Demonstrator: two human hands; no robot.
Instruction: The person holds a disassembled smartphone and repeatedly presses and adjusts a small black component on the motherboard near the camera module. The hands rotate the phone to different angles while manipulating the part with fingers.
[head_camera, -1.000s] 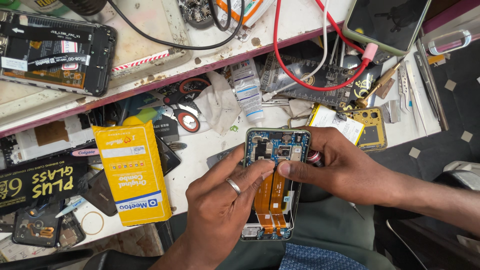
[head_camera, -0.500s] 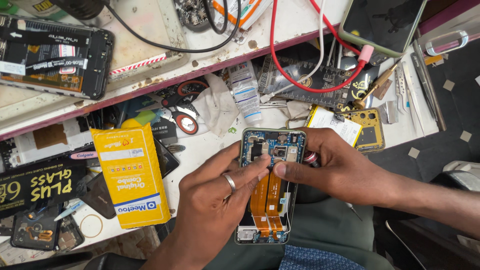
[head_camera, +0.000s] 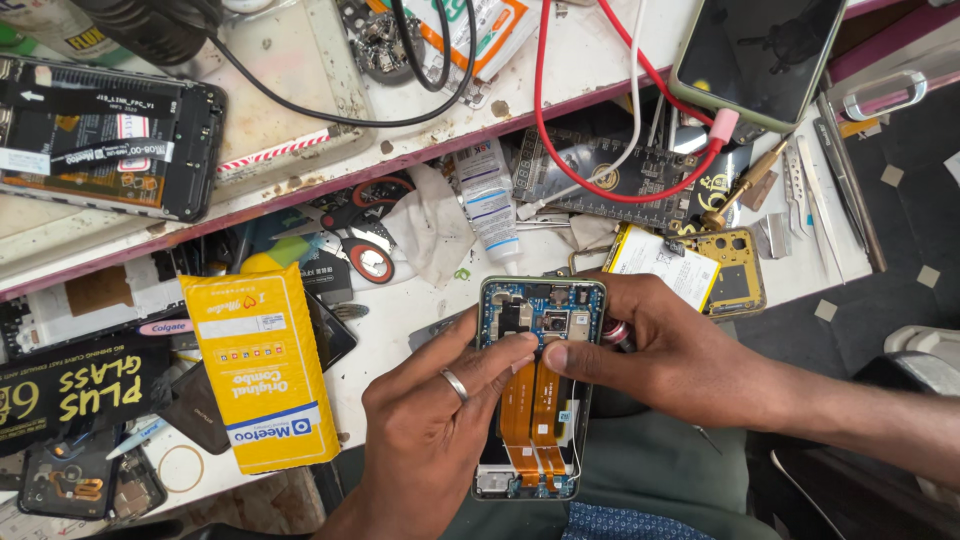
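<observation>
An opened phone (head_camera: 535, 395) with its back cover off lies lengthwise in front of me, showing a blue circuit board at the top and two orange flex cables down the middle. My left hand (head_camera: 430, 430), with a ring on one finger, cradles the phone's left side, its fingertips pressing near the board. My right hand (head_camera: 660, 350) grips the phone's upper right edge, thumb tip meeting the left fingertips over the flex connectors.
A yellow box (head_camera: 260, 365) lies left of the phone. A small white bottle (head_camera: 490, 200), scissors (head_camera: 360, 245), a circuit board (head_camera: 600, 175) with a red cable (head_camera: 560, 150), a battery (head_camera: 660, 260), tweezers (head_camera: 800, 180) and another open phone (head_camera: 100, 135) crowd the workbench.
Both hands stay on the phone; the fingertips have drawn slightly closer together over the board. The view has shifted a little.
</observation>
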